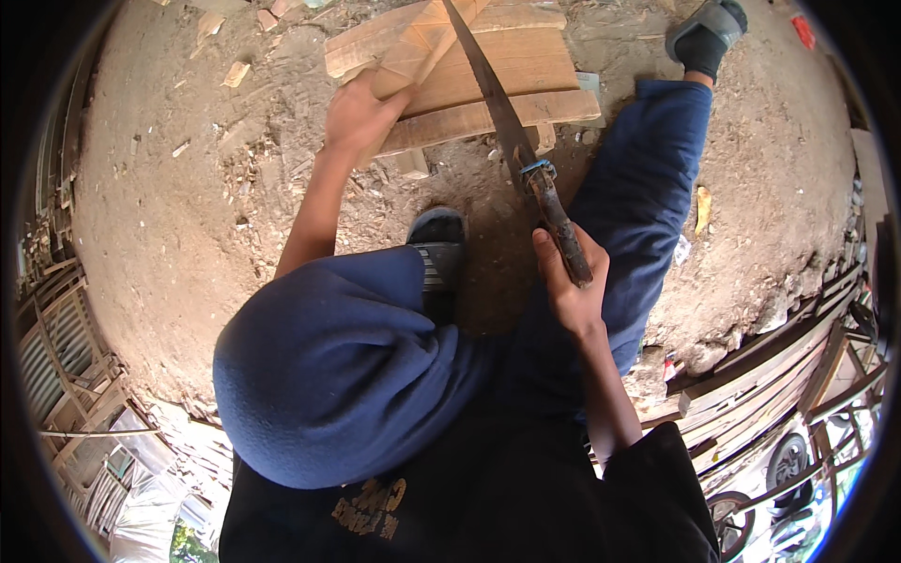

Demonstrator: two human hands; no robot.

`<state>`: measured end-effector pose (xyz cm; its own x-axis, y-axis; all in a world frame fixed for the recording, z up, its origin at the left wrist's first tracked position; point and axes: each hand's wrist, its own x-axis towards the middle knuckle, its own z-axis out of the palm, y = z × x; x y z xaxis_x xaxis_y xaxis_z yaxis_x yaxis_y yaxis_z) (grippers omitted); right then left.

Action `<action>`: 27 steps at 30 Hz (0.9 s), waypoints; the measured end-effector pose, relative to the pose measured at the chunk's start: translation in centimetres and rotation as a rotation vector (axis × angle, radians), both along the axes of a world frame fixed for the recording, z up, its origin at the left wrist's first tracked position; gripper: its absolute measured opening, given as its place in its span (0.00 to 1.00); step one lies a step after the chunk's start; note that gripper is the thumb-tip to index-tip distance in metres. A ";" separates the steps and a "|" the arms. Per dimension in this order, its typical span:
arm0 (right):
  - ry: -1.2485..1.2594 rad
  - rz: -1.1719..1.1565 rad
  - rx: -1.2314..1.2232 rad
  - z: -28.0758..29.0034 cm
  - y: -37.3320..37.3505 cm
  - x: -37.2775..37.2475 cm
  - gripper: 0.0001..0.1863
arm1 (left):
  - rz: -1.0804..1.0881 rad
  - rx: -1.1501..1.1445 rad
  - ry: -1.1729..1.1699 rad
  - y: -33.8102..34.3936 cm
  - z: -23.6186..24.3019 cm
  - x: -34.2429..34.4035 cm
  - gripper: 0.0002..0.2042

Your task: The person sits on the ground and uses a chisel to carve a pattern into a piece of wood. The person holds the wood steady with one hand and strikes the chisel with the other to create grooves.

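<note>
A narrow wooden board [420,47] lies aslant across a low plank worktop [540,66], the left hand [361,113] clamped on its closer part. The right hand [574,277] is wrapped round the handle of a saw [508,122], whose blade reaches toward the board's far part; whether its teeth touch is unclear. Held one-handed, the board could slide or the blade skip toward that hand. Below is bare, chip-strewn earth [160,141]; timber [741,399] and a wheel [790,462] line the right side.
</note>
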<state>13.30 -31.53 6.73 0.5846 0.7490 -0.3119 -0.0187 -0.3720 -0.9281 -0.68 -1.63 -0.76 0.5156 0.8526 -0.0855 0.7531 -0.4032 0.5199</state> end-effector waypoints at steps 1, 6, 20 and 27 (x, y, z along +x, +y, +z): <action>-0.009 0.002 -0.002 -0.1 -0.1 -0.1 0.13 | -0.009 -0.011 -0.020 -0.3 0.4 0.4 0.36; -0.028 0.017 -0.012 0.0 -0.3 -0.4 0.13 | 0.061 0.024 0.058 -2.5 1.3 2.2 0.33; -0.054 -0.006 -0.004 0.1 0.9 0.2 0.12 | 0.018 0.086 -0.041 -2.9 -0.9 2.3 0.24; -0.112 0.082 0.028 0.2 1.4 -0.6 0.12 | 0.028 -0.062 -0.180 -2.4 -1.0 1.7 0.29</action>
<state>12.70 -30.12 6.92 0.5513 0.8030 -0.2265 0.1147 -0.3419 -0.9327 1.03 -4.01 -1.81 0.5036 0.8627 -0.0467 0.6559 -0.3466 0.6706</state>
